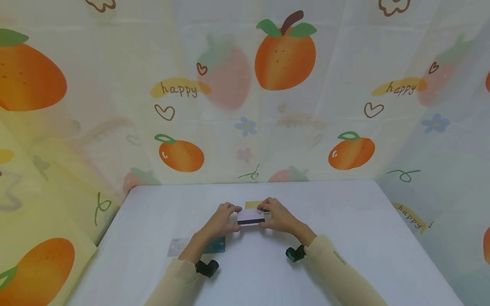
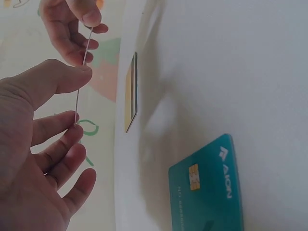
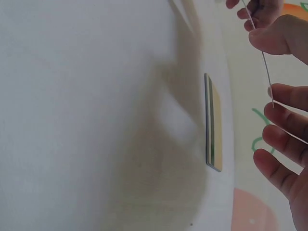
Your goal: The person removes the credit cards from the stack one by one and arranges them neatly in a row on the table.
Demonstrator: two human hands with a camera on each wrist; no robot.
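A pale card [image 1: 250, 215] with a dark stripe along its lower part is held up between both hands. My left hand [image 1: 221, 221] pinches its left end between thumb and fingers. At the right end, my right hand [image 1: 280, 217] pinches it the same way. In the left wrist view the card [image 2: 78, 103] appears edge-on as a thin line, raised off the table. Just beyond it on the table lies a yellow card [image 1: 251, 204] with a dark stripe, partly hidden by the held card and right hand in the head view.
On the white table [image 1: 344, 221], a teal card [image 2: 204, 192] marked AION with a gold chip lies near my left forearm. Beside it is a pale, see-through-looking card [image 1: 174, 248], partly behind the forearm. A fruit-patterned cloth [image 1: 229, 140] hangs behind the table.
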